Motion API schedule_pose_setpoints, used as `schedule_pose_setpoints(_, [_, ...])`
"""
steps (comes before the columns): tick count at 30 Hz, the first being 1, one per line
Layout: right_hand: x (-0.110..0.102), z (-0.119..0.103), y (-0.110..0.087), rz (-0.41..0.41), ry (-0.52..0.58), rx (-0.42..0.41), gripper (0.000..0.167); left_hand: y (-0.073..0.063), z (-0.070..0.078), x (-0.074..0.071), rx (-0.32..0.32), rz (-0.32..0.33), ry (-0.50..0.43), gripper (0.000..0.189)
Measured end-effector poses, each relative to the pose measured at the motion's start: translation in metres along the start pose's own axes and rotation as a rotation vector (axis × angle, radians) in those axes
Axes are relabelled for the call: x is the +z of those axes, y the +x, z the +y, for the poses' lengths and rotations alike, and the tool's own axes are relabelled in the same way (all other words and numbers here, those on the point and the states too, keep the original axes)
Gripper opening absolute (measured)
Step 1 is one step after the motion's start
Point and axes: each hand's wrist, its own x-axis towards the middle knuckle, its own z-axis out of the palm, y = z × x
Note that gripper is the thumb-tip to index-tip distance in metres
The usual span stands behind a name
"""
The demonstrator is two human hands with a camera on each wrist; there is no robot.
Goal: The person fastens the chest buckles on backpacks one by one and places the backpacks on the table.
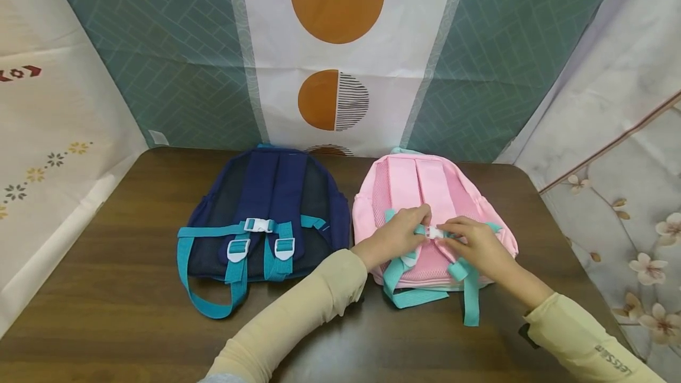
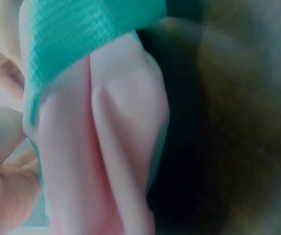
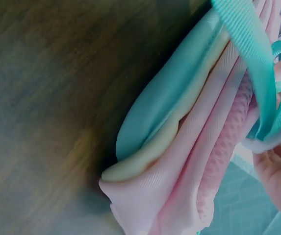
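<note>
A pink backpack [image 1: 372,217] lies with its shoulder straps facing up on the right half of the table. Over its middle, both hands meet at a small white side-release buckle [image 1: 435,233] on turquoise webbing [image 1: 420,298]. From the left, my left hand [image 1: 398,231] pinches the buckle's near end. My right hand [image 1: 477,245] pinches its other end with thumb and fingers. Whether the two halves are fully locked cannot be told. Both wrist views show the bag's side, with part of the left hand [image 2: 8,171] and the right hand [image 3: 280,178] at the edges.
To the left lies a navy backpack [image 1: 213,247] with blue straps and a white chest buckle [image 1: 258,225]; one strap loop [image 1: 213,310] hangs onto the brown table [image 1: 106,300]. A patterned cloth [image 1: 186,64] hangs behind, with light cloths at both sides.
</note>
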Motion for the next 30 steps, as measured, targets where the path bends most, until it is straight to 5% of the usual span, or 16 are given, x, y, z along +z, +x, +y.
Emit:
schedule_pose_setpoints(7, [0.0, 0.004, 0.014, 0.04, -0.04, -0.146, 0.033, -0.002, -0.001, -0.004, 0.015, 0.021, 0.013, 0.042])
schedule_pose_setpoints(13, [0.002, 0.002, 0.017, 0.008, -0.009, -0.129, 0.032, -0.008, -0.001, -0.005, 0.038, 0.019, 0.014, 0.075])
schedule_pose_setpoints(18, [-0.002, 0.001, 0.016, 0.027, -0.004, -0.094, 0.033, -0.011, 0.005, -0.012, 0.02, -0.013, 0.037, 0.075])
schedule_pose_setpoints(23, [-0.008, 0.003, 0.014, -0.049, 0.026, -0.052, 0.032, -0.016, 0.017, -0.023, -0.064, -0.139, 0.07, 0.074])
schedule_pose_setpoints(26, [-0.011, 0.006, 0.009, -0.087, 0.035, -0.01, 0.036, -0.026, 0.021, -0.034, -0.053, -0.181, 0.065, 0.065])
schedule_pose_setpoints(30, [-0.027, 0.009, 0.004, -0.106, 0.011, 0.07, 0.042, -0.053, 0.017, -0.066, -0.009, -0.155, -0.03, 0.05])
